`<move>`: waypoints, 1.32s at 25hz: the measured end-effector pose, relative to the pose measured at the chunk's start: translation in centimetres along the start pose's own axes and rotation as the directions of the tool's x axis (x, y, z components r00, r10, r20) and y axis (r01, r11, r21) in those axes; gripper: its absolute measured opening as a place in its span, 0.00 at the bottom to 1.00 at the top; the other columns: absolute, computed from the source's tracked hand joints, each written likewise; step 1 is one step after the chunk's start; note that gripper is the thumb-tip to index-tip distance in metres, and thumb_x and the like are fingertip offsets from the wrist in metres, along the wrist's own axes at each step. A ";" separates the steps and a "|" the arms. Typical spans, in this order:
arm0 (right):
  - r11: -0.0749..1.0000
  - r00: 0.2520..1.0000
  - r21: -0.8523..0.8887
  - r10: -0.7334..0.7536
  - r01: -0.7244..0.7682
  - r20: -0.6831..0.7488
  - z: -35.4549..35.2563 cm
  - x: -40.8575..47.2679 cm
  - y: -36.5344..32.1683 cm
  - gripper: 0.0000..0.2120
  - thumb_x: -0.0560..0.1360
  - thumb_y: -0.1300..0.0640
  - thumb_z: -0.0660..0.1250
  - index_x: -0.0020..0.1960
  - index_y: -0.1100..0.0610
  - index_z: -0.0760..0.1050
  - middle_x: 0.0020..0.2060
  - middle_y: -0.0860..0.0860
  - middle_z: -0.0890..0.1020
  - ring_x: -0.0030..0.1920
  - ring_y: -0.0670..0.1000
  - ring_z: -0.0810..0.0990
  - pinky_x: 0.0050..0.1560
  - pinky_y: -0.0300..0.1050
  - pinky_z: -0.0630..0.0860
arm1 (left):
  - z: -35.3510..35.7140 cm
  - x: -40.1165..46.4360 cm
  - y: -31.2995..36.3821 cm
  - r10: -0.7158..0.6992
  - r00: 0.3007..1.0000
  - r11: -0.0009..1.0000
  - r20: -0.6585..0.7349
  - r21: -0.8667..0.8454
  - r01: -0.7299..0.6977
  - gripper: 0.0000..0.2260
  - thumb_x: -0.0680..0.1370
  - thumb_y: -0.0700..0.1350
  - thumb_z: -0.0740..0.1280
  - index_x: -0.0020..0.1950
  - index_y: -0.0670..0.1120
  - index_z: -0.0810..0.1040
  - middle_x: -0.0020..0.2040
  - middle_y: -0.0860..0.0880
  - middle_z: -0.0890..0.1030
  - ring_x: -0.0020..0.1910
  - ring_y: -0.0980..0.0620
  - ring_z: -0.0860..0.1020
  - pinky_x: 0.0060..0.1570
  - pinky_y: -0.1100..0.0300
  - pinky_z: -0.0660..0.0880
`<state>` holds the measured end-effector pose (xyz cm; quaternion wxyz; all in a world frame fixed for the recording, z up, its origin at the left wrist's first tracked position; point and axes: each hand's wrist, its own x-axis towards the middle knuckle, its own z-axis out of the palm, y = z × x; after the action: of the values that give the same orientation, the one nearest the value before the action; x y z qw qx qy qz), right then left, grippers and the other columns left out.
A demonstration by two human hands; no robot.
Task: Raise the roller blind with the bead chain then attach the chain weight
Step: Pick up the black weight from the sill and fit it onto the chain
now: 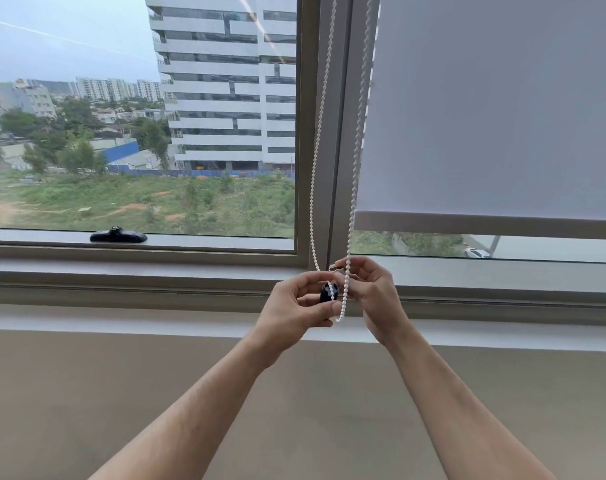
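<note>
A white bead chain (318,157) hangs in two strands in front of the window's centre post, and its loop ends between my hands. My left hand (294,306) pinches a small black chain weight (329,293) at the bottom of the loop. My right hand (370,289) grips the right strand just above it, fingertips close to the weight. The grey roller blind (495,116) covers most of the right pane, and its bottom bar (485,226) sits a little above the sill.
A black window handle (118,234) lies on the left pane's lower frame. The window sill ledge (156,317) runs across below my hands, with a beige wall (121,393) beneath it. Buildings and greenery show through the glass.
</note>
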<state>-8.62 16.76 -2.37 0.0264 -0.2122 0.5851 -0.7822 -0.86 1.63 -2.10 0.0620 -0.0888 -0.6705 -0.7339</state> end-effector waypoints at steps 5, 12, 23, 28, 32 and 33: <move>0.996 0.998 0.063 -0.066 0.067 -0.019 -0.7 -1.1 -1.5 0.08 0.66 0.62 0.75 0.40 0.49 0.84 0.42 0.51 0.87 0.45 0.53 0.83 0.45 0.44 0.76 | 0.2 -0.4 0.5 -0.004 1.000 1.000 0.000 0.004 0.004 0.22 0.66 0.41 0.79 0.59 0.48 0.81 0.45 0.48 0.85 0.44 0.51 0.83 0.50 0.48 0.82; 0.980 0.972 -0.067 -0.174 0.186 0.156 -0.6 -2.2 -2.4 0.08 0.72 0.71 0.73 0.45 0.59 0.82 0.46 0.55 0.88 0.48 0.52 0.86 0.51 0.46 0.81 | 0.3 -0.7 0.7 -0.009 1.000 1.000 0.013 0.020 0.009 0.20 0.69 0.40 0.79 0.59 0.48 0.81 0.47 0.45 0.86 0.43 0.50 0.83 0.52 0.42 0.81; 0.901 0.942 -0.335 -0.186 0.276 0.278 0.3 -2.2 -4.3 0.12 0.70 0.72 0.75 0.43 0.56 0.81 0.45 0.57 0.87 0.47 0.58 0.87 0.53 0.54 0.83 | -0.3 -1.0 1.1 -0.034 0.999 0.999 0.018 0.028 0.033 0.19 0.66 0.44 0.79 0.56 0.50 0.83 0.45 0.47 0.85 0.39 0.51 0.82 0.50 0.41 0.82; 0.838 0.927 -0.449 -0.163 0.311 0.339 0.0 -1.9 -4.8 0.08 0.70 0.67 0.76 0.43 0.56 0.82 0.46 0.57 0.87 0.48 0.59 0.86 0.53 0.57 0.83 | -0.4 -1.3 1.6 -0.045 0.998 0.998 0.039 0.039 0.044 0.16 0.68 0.43 0.78 0.55 0.50 0.84 0.44 0.47 0.85 0.37 0.52 0.80 0.49 0.39 0.81; 0.834 0.925 -0.461 -0.142 0.304 0.353 0.1 -2.2 -5.3 0.11 0.69 0.61 0.76 0.37 0.46 0.81 0.44 0.48 0.87 0.46 0.51 0.87 0.53 0.52 0.82 | -0.8 -1.8 2.1 -0.063 0.992 0.998 0.113 0.024 0.061 0.14 0.75 0.39 0.73 0.60 0.48 0.82 0.47 0.44 0.82 0.45 0.47 0.77 0.47 0.43 0.82; 0.831 0.924 -0.463 -0.146 0.308 0.352 0.1 -2.3 -5.4 0.10 0.68 0.59 0.76 0.36 0.46 0.80 0.44 0.47 0.87 0.46 0.51 0.87 0.52 0.51 0.83 | -0.9 -1.8 2.1 -0.067 0.988 0.998 0.138 0.012 0.066 0.14 0.77 0.38 0.70 0.61 0.47 0.81 0.49 0.42 0.81 0.46 0.46 0.77 0.48 0.44 0.82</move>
<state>-5.39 19.01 1.96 -0.0358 -0.3973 0.7302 -0.5547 1.35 0.49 -0.51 -0.0088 -0.1167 -0.6784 -0.7253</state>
